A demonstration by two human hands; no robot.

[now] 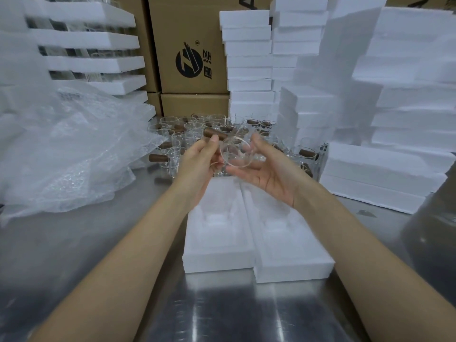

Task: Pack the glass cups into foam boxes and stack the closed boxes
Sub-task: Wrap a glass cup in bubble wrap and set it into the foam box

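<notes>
I hold a clear glass cup with a brown wooden handle in the air above an open foam box. My left hand pinches the handle between thumb and fingers. My right hand cradles the glass body from the right, palm up with fingers spread round it. The cup's mouth is turned toward me. Below lie two open foam box halves side by side, the left half and the right half, both with empty moulded hollows. Several more glass cups with brown handles stand behind on the steel table.
Crumpled bubble wrap covers the table's left side. Stacks of white foam boxes rise at the right, the back and the far left. Cardboard cartons stand behind the cups. A grey object sits at the right edge.
</notes>
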